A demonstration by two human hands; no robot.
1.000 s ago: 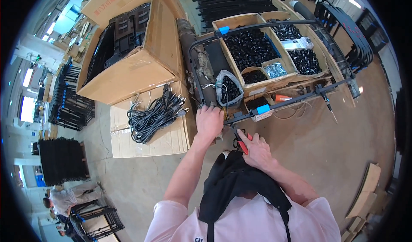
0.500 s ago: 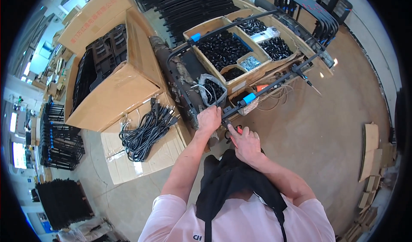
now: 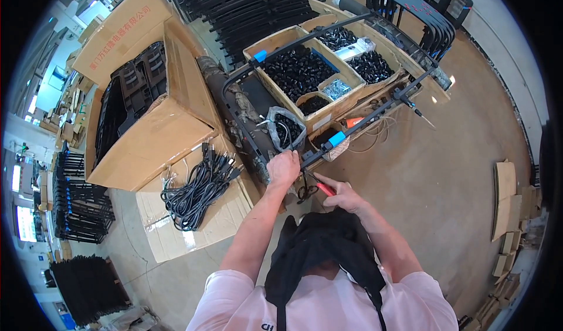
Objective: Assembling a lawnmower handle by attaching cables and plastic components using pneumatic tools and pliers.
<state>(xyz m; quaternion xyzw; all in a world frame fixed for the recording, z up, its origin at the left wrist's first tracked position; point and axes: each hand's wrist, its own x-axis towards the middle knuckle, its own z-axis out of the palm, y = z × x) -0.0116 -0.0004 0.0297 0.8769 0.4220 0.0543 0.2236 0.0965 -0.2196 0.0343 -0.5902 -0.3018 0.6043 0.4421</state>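
Observation:
A black tubular frame [image 3: 359, 127] with blue sleeves lies across the bench, over the parts boxes. At its near end my left hand [image 3: 284, 169] is closed, with a thin black cable [image 3: 290, 142] running up out of the fist. A loop of black cable [image 3: 305, 193] dangles just below the frame's near corner. My right hand [image 3: 344, 196] grips red-handled pliers [image 3: 324, 188], with the dark tip pointing at the frame corner beside my left hand. The jaws are too small to read.
A wooden tray [image 3: 316, 121] holds many small black parts and a few silvery ones. Beside it sits a plastic bag [image 3: 286, 128] of black pieces. To the left, a large cardboard box [image 3: 158, 137] holds black panels. Bundled power cords [image 3: 196, 193] lie on a carton.
My right hand has drawn back a little down and right, and more of the red handle shows. The cable loop hangs clearer. My left hand keeps its hold.

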